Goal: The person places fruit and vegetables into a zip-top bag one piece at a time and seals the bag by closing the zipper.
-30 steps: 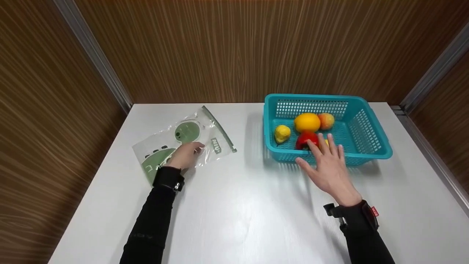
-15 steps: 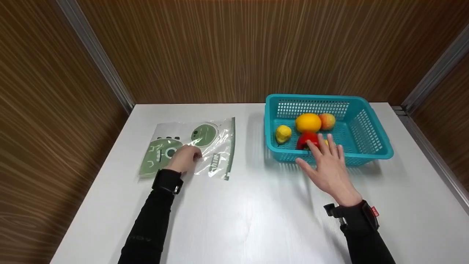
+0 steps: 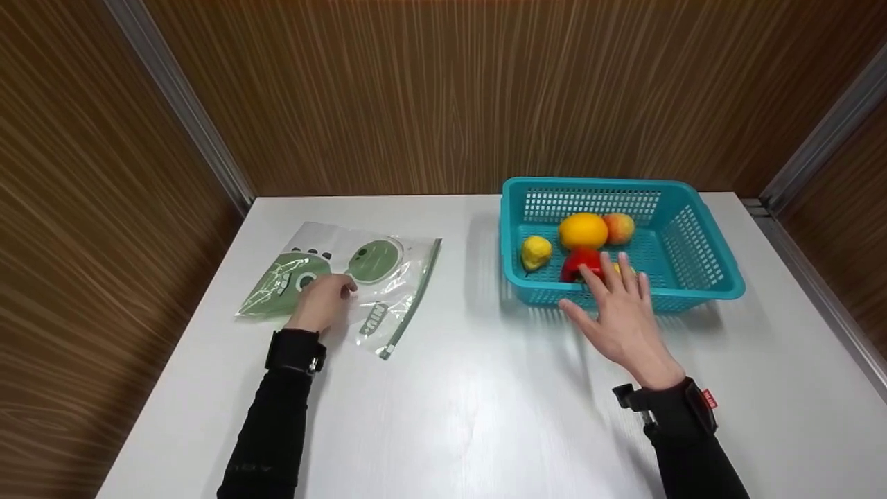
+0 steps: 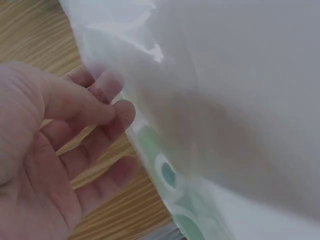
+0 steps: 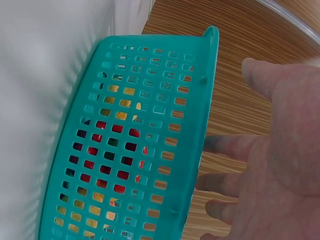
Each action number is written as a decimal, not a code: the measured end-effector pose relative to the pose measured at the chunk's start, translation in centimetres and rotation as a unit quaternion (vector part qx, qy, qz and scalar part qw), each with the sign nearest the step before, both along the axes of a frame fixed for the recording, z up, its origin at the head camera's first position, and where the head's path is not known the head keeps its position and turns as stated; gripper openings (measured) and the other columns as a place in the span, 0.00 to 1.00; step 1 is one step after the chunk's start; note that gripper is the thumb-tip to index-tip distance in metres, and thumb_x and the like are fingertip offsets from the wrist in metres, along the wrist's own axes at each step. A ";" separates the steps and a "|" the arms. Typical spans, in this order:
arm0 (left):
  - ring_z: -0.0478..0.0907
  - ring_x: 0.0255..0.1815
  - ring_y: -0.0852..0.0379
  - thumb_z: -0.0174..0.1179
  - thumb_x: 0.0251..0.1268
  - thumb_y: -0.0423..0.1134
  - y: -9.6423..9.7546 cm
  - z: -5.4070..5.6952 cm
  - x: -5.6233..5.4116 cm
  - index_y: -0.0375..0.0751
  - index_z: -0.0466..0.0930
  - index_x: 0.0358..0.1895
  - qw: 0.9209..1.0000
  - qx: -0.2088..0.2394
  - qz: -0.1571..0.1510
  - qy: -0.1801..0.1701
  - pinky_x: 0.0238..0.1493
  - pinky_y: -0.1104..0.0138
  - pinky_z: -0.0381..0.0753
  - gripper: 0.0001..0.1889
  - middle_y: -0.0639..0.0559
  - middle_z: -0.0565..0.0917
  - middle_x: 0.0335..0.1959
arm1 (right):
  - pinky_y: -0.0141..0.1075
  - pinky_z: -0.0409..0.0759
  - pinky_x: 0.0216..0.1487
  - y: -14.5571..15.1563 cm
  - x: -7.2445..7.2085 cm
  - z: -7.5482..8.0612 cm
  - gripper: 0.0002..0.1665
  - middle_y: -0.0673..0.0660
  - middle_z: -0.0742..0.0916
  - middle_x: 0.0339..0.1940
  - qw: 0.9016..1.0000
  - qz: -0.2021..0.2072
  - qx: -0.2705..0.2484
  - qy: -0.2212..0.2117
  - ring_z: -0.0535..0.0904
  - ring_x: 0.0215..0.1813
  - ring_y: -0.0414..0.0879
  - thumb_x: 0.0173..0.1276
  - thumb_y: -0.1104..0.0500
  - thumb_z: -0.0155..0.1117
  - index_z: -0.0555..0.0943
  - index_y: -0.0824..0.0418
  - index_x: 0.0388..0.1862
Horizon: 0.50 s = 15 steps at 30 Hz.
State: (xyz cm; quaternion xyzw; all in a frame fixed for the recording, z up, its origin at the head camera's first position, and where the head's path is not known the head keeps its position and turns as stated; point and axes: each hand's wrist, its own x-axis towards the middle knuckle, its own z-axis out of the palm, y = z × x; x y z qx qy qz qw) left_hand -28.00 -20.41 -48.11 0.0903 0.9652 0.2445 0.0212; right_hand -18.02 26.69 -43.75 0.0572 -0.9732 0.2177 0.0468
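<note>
A clear zip bag (image 3: 374,260) with green animal print lies on the left of the white table, its zip strip facing right. My left hand (image 3: 321,303) pinches the bag's near edge. In the left wrist view, the thumb and index finger of the left hand (image 4: 75,125) meet at the plastic, with a fingertip showing through it. My right hand (image 3: 624,333) is spread over the near rim of a teal basket (image 3: 596,183). The right wrist view shows the fingers of the right hand (image 5: 285,150) straight beside the rim.
Inside the basket are a yellow pear (image 3: 536,254), an orange-yellow fruit (image 3: 583,231), a peach (image 3: 619,229) and a red bell pepper (image 3: 578,265). Another yellow item is partly hidden by the right fingers. A wood-grain panel (image 3: 416,97) stands behind the table.
The bag has turned clockwise, its zip end swinging toward the table's front, and has slid a little left with my left hand. My right hand has stayed in place.
</note>
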 end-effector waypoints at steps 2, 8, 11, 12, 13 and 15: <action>0.86 0.56 0.38 0.54 0.70 0.24 1.1 0.1 0.1 0.35 0.88 0.53 1.000 0.001 0.000 0.017 0.63 0.47 0.82 0.16 0.38 0.90 0.50 | 0.71 0.33 0.85 0.0 0.0 0.0 0.49 0.71 0.53 0.88 1.000 0.000 -0.001 0.000 0.38 0.89 0.71 0.78 0.34 0.56 0.62 0.64 0.83; 0.85 0.61 0.40 0.62 0.72 0.36 5.1 -0.4 0.7 0.37 0.87 0.57 0.998 0.040 0.014 0.048 0.64 0.48 0.83 0.14 0.39 0.89 0.57 | 0.72 0.34 0.84 -0.1 0.1 0.0 0.48 0.72 0.54 0.88 1.000 0.001 -0.002 0.004 0.39 0.89 0.72 0.78 0.35 0.58 0.62 0.65 0.83; 0.85 0.62 0.40 0.63 0.72 0.38 6.9 -1.0 1.2 0.38 0.87 0.57 0.996 0.053 0.011 0.066 0.64 0.48 0.83 0.15 0.39 0.89 0.58 | 0.72 0.35 0.84 -0.1 0.0 -0.1 0.48 0.72 0.54 0.88 1.000 0.001 -0.003 0.006 0.39 0.89 0.72 0.78 0.35 0.58 0.63 0.65 0.82; 0.85 0.62 0.40 0.63 0.72 0.38 7.4 -1.1 1.4 0.38 0.87 0.57 0.996 0.056 0.008 0.071 0.64 0.48 0.83 0.15 0.39 0.89 0.58 | 0.72 0.34 0.84 -0.1 0.0 -0.1 0.48 0.72 0.54 0.88 1.000 0.001 -0.003 0.006 0.39 0.89 0.72 0.78 0.35 0.58 0.63 0.65 0.82; 0.85 0.62 0.40 0.63 0.73 0.39 7.9 -1.3 1.5 0.37 0.87 0.56 0.995 0.059 0.005 0.076 0.63 0.48 0.83 0.15 0.39 0.89 0.58 | 0.72 0.34 0.84 -0.1 0.0 -0.1 0.48 0.72 0.54 0.88 1.000 0.001 -0.004 0.006 0.39 0.89 0.72 0.78 0.35 0.58 0.63 0.65 0.82; 0.85 0.62 0.41 0.64 0.72 0.39 8.8 -1.5 1.7 0.38 0.87 0.56 0.994 0.063 0.004 0.085 0.62 0.49 0.84 0.14 0.39 0.89 0.57 | 0.72 0.34 0.84 0.0 0.0 -0.1 0.48 0.72 0.54 0.88 1.000 0.002 -0.005 0.005 0.39 0.89 0.72 0.78 0.35 0.58 0.63 0.65 0.82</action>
